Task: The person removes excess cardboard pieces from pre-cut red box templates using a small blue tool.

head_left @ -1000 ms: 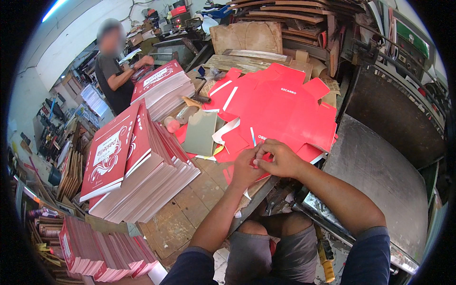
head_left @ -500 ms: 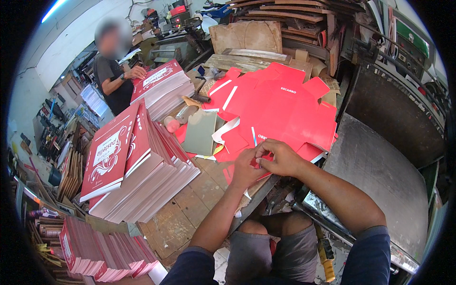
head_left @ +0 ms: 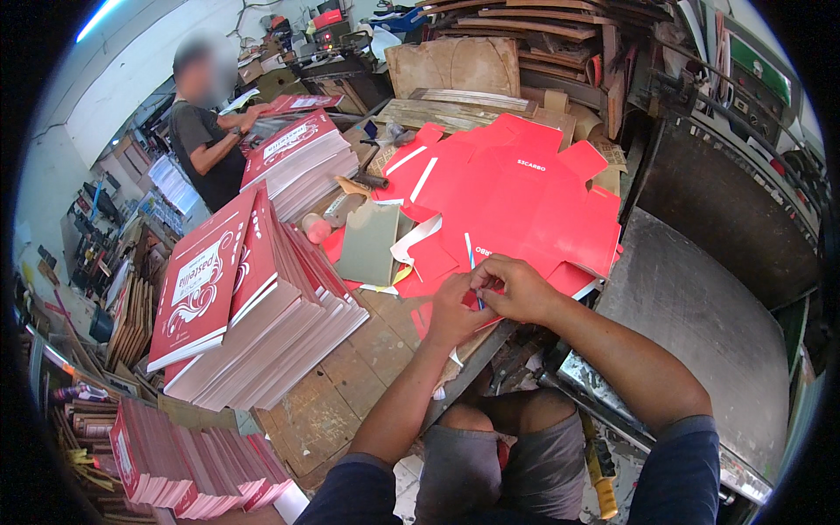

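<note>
At the bench's near edge, 6 o'clock of the red die-cut sheets (head_left: 512, 197) | your left hand (head_left: 451, 311) and right hand (head_left: 516, 289) both pinch a blue-white strip (head_left: 472, 262) | peel slowly, keep the sheets flat.

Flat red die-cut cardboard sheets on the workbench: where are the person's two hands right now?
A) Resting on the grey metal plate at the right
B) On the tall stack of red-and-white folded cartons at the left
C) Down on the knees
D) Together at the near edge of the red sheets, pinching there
D: the left hand and right hand meet at the near edge of the flat red die-cut cardboard sheets, fingers pinched together there.
</note>
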Demonstrator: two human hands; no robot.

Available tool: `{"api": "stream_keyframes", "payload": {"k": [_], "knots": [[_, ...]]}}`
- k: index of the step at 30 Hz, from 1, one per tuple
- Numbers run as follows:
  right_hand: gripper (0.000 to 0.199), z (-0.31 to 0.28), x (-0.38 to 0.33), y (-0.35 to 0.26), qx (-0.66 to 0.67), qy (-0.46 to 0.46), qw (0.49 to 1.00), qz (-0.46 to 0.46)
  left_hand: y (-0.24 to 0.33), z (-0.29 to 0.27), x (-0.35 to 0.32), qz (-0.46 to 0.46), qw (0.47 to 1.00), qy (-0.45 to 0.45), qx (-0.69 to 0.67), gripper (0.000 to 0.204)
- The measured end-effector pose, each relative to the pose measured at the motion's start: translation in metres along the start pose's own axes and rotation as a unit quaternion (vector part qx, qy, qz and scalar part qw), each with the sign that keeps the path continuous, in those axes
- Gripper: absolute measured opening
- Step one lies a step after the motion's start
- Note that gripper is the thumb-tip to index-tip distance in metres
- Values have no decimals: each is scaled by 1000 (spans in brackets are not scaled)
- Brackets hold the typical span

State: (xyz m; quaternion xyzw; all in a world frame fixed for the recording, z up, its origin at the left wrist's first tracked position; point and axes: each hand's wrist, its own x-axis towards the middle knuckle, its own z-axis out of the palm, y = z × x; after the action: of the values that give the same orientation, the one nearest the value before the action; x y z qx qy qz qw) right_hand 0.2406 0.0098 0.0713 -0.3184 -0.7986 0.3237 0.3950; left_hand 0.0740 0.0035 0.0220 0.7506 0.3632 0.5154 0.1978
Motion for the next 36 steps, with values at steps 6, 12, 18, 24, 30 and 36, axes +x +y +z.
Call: {"api": "stream_keyframes", "payload": {"k": [6,12,18,24,30,36], "knots": [[15,-1,0,-1,-14,1,1000,-18,0,0,0,-1,1000,-3,3,39],[15,-1,1,-2,-16,2,999,-36,0,-1,0,-6,1000,-11,6,40],[13,0,1,-5,-19,0,999,-44,-3,1,-2,-5,1000,-6,-11,40],[12,-2,1,-7,-18,-9,999,-49,-7,3,-2,3,1000,-6,-2,38],[11,-2,1,-11,-21,-10,999,-39,-10,4,-4,-5,1000,-3,-16,37],[10,-1,1,-10,-15,-13,999,-31,-9,5,-3,0,1000,-5,-16,37]]}}
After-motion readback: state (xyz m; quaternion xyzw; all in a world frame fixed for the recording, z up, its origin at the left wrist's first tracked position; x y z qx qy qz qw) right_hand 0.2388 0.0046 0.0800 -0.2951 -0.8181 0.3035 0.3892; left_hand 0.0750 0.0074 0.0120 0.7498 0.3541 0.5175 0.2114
